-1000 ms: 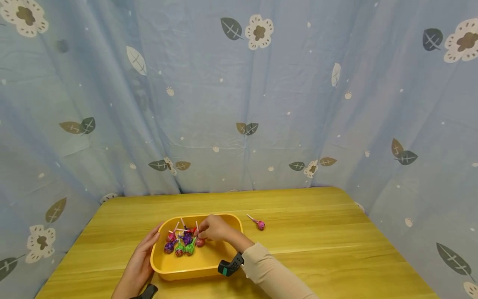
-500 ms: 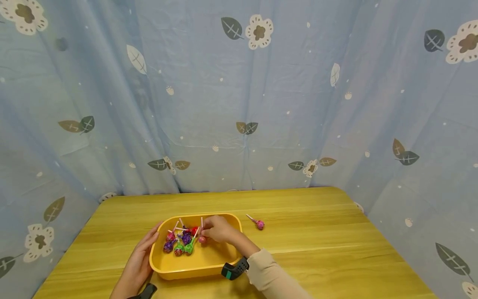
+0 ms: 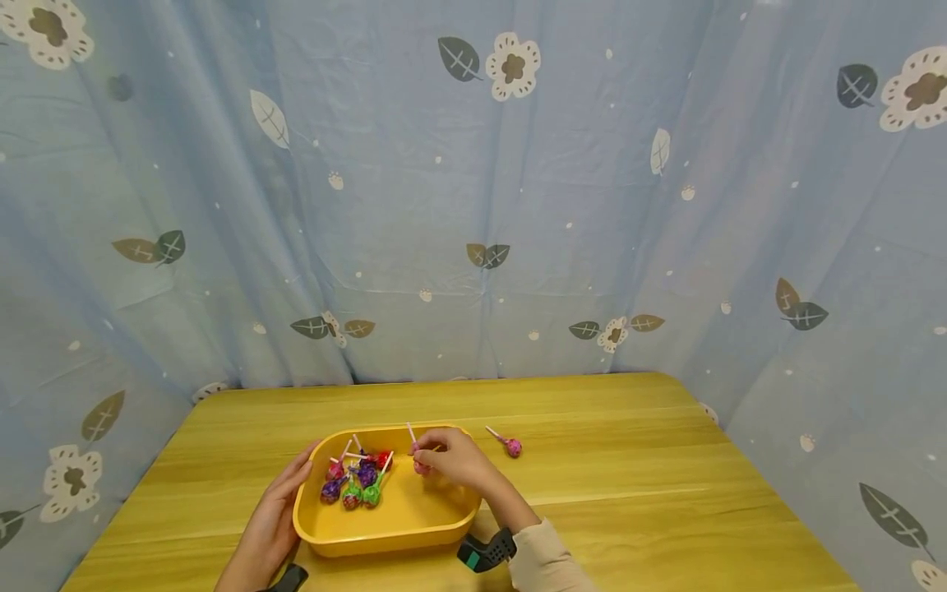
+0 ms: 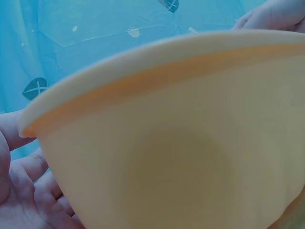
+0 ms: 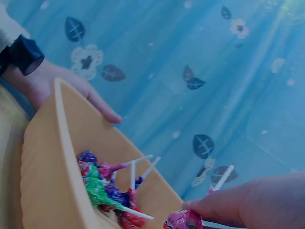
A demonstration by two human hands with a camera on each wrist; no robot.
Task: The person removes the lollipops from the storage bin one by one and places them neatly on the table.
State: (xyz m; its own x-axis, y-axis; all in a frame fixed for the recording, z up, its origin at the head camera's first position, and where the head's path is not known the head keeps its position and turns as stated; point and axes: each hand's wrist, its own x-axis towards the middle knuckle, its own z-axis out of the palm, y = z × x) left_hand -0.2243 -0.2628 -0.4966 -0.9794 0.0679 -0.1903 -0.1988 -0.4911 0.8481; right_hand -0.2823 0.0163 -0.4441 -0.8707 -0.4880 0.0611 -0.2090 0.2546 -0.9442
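A yellow plastic box [image 3: 385,543] stands on the table at the lower middle of the head view. My left hand [image 3: 272,514] lies along its left end, the fingers extended against the outside wall, as the left wrist view also shows. Over the right half of the box, my right hand [image 3: 464,462] pinches a pink lollipop [image 5: 183,220] between thumb and fingers. Its white stick points upward. Wrapped lollipops in purple, green, red and pink lie piled at the box's left side, among them a green lollipop [image 3: 372,495] and a red lollipop [image 5: 132,218].
One pink lollipop [image 3: 514,448] lies on the wooden table [image 3: 666,477], right of the box. Behind the table hangs a blue patterned curtain [image 3: 399,205]. Both wrists wear black bands, such as the right wristband [image 3: 486,551].
My right hand has shifted right inside the box with the pink lollipop, away from the pile. The left hand stays at the box's left end.
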